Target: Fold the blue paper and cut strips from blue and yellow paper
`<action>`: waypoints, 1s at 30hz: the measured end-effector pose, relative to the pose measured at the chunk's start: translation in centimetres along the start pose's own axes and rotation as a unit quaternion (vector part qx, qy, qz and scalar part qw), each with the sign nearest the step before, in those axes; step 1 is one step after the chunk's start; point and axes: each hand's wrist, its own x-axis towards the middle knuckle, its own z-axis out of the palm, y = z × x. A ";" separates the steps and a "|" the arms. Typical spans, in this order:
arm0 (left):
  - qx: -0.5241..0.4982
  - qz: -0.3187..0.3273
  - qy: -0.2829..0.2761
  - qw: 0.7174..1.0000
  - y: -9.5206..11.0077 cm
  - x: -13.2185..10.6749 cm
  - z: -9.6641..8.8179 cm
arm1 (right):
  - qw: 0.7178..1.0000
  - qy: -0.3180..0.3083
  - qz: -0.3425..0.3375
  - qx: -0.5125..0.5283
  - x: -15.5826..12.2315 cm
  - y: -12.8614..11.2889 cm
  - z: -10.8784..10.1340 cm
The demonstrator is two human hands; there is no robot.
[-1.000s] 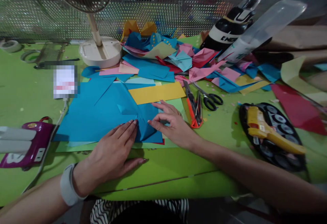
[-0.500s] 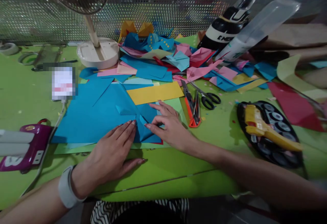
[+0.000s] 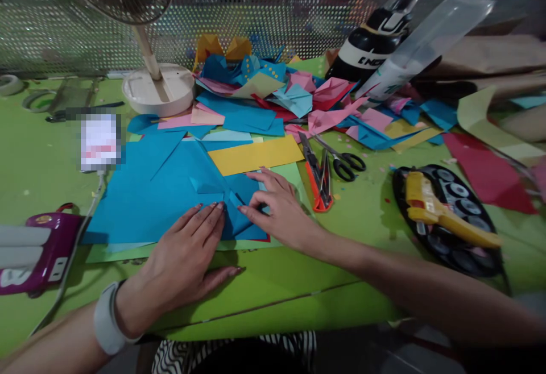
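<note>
A large sheet of blue paper (image 3: 140,192) lies on the green table, with a smaller folded piece of blue paper (image 3: 234,215) at its right end. My left hand (image 3: 191,243) rests flat at the left of the folds, fingertips pressing on the blue paper and thumb stretched out over the table edge. At the right of the folded piece, my right hand (image 3: 277,206) has thumb and index finger pinched at its edge, while the other fingers reach forward. A yellow paper strip (image 3: 258,155) lies just beyond the hands. Green paper (image 3: 294,178) shows underneath.
To the right are an orange cutter (image 3: 318,183), black-handled scissors (image 3: 348,165) and a yellow glue gun (image 3: 443,212) on a black tray (image 3: 398,215). Behind lie paper scraps (image 3: 294,98), a fan (image 3: 160,92) and a bottle (image 3: 362,50). A white cable (image 3: 87,220) runs at left.
The whole view has shifted slightly, so things sit a little further left. Both hands keep nearly the same pose on the blue paper.
</note>
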 end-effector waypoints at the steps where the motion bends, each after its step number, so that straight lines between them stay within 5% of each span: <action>1: -0.003 -0.002 0.004 1.000 0.0 0.0 0.0 | 1.000 0.003 -0.002 0.000 0.0 0.0 0.0; 30: -0.019 -0.007 -0.030 0.999 -0.2 0.0 0.1 | 1.000 -0.001 -0.029 -0.007 0.1 0.4 0.0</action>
